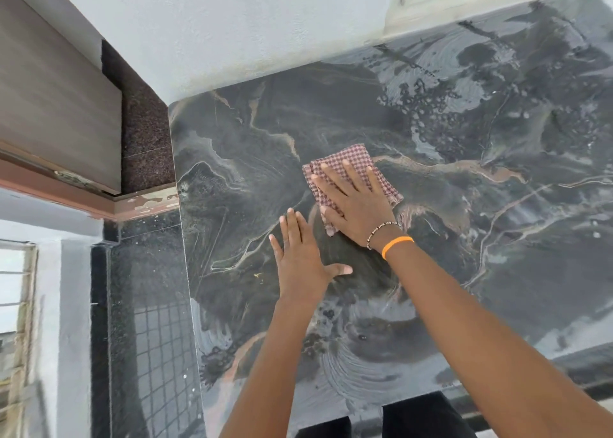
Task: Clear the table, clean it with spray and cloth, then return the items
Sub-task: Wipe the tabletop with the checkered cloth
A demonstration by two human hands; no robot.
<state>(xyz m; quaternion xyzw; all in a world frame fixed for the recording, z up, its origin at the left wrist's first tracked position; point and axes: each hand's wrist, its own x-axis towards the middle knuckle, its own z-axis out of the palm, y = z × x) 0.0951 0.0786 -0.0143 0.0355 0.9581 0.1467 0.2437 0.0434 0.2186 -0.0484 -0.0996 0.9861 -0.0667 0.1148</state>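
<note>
Marble-patterned table (464,255): one; dark grey slab with rust-brown veins, wet swirl marks and bubbly patches at far right and near edge.
Cloth (356,162): one; red-and-white check, folded, lying flat on the table near its centre, partly covered by the right hand.
Hands: two, both bare, both on the tabletop.
Wristbands: two on the right wrist; one orange band (396,246), one beaded string (381,230).
Surroundings: white wall (232,39) along the far edge; wood-grain panel (56,106) and speckled brown stone strip (146,139) at left; dark tiled floor (159,354) below left edge; barred window (16,305) at far left.
Obstructions: none on the slab apart from the cloth; forearms cross the near half of the view.
Right hand (356,205): fingers straight and spread, palm down, pressing on the cloth.
Left hand (300,258): fingers straight and together, thumb out to the side, palm flat on bare table just beside the cloth's near corner; holding nothing.
</note>
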